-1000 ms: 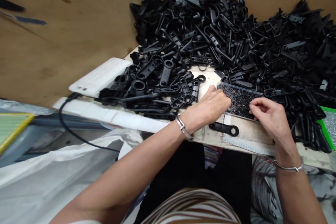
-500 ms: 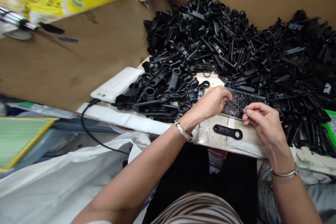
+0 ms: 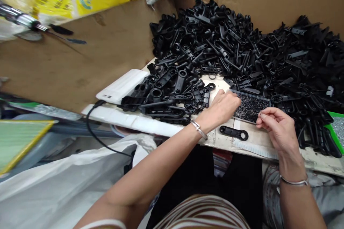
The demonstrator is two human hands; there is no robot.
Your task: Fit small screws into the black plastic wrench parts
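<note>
Left hand: curled at left end of tray; hold hidden, cannot tell. Black lever: loose on tabletop; a brushing wrist could shift it. Tray, tiny pieces within: jostling might spill them. Right hand: fingertips together at near right corner; a slack pinch could drop any piece caught.

Over the head feed I see a brown-and-white striped top with a pale sleeve edge; the legwear is black; one shiny silver bangle circles the wrist behind the left hand; a second silver bangle sits behind the right hand.
</note>
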